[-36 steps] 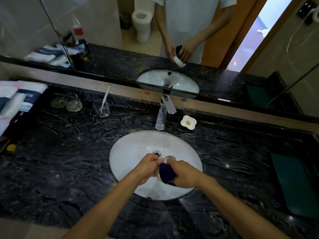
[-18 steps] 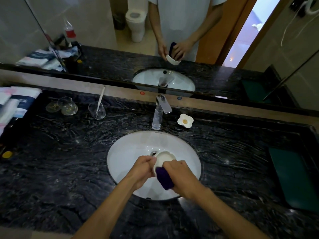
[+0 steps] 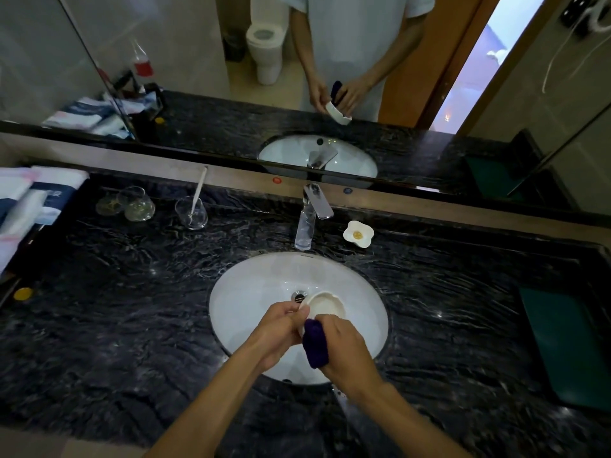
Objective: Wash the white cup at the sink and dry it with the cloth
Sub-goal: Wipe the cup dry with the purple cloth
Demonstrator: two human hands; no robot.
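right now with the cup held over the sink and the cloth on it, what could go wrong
The white cup is pinched at its rim by the left hand alone, tilted above the basin; if it is wet, it could slip and chip on the porcelain. The right hand presses the purple cloth against the cup's outer wall, and a hard push there might lever it out of that pinch. The cloth's loose end hangs toward the basin and may pick up water.
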